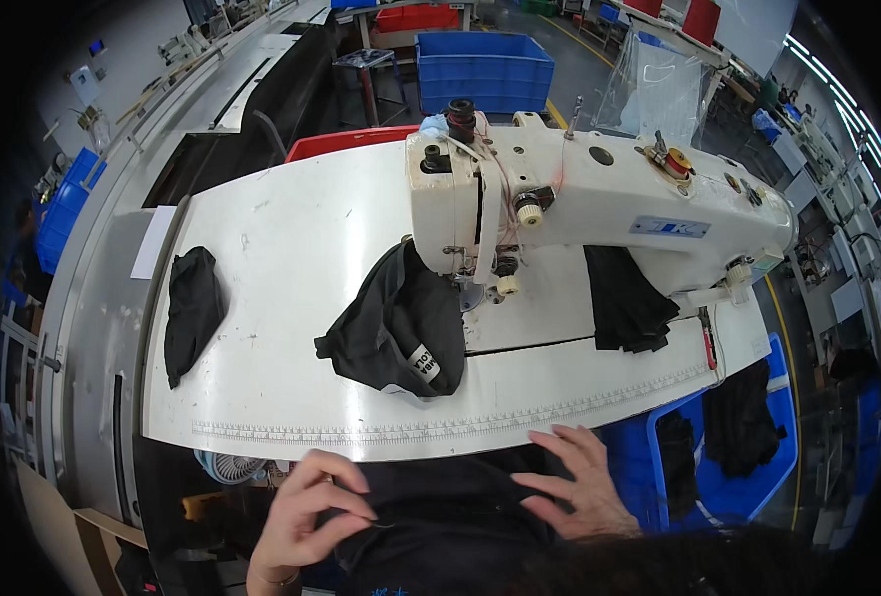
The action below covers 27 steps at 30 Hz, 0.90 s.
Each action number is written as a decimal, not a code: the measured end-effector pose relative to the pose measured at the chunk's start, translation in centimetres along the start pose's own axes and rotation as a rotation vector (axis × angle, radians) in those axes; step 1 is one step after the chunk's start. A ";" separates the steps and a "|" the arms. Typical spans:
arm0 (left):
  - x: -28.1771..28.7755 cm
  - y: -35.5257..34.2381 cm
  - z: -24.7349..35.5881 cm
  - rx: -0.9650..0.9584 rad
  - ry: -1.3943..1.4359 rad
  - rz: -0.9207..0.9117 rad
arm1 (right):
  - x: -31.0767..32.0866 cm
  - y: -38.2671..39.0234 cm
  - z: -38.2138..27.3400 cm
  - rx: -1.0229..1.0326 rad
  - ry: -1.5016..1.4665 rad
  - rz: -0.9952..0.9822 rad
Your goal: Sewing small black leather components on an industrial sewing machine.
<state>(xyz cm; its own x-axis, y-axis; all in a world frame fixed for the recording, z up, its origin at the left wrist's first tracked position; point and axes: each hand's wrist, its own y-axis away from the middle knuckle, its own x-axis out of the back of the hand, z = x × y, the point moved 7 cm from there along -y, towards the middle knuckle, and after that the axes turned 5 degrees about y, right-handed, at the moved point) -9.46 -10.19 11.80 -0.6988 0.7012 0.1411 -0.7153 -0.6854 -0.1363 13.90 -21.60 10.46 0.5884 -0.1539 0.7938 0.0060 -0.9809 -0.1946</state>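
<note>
My left hand (311, 507) pinches black fabric (440, 502) below the table's front edge, against my body. My right hand (570, 482) rests at that fabric's other side, fingers apart and slightly bent. Above them stands a white sewing machine (599, 199) on its white table (252, 298). A black fabric piece with a white label (386, 338) lies bunched by the needle. A stack of black pieces (624, 308) lies right of it, another black piece (192, 313) at the table's left. A red-handled tool (708, 348) lies near the right end.
A blue bin (768, 447) with black pieces stands at lower right, a small fan (230, 467) under the table's left. Behind are a red bin (341, 139), a large blue bin (485, 70) and a stool (366, 65). A metal rail (93, 298) runs along the left.
</note>
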 end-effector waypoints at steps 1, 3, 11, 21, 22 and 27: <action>-2.2 -1.8 1.1 -0.059 -0.106 -0.160 | -0.4 -1.1 -2.4 0.106 0.131 0.014; -5.2 -3.9 1.4 -0.125 -0.115 -0.288 | -2.7 -2.4 -3.3 0.119 -0.380 0.044; -4.9 -11.6 0.2 -0.340 -0.542 -0.270 | -7.3 -2.5 1.2 -0.387 -1.182 -0.302; -2.0 -14.2 -3.3 0.070 -0.531 -0.245 | -4.4 -10.3 5.0 -0.271 -0.993 -0.044; -2.1 -14.2 -2.8 0.108 -0.502 -0.242 | -4.2 -11.5 4.3 -0.233 -0.917 -0.100; -2.0 -13.8 -3.1 0.052 -0.608 -0.280 | -6.8 -15.1 3.5 -0.028 -0.573 -0.295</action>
<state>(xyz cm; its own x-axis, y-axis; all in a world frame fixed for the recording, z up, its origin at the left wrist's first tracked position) 1.81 -1.48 10.38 -0.3510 0.6287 0.6939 -0.8578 -0.5130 0.0309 12.67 -5.37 6.00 0.9038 0.2038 0.3764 0.2175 -0.9760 0.0061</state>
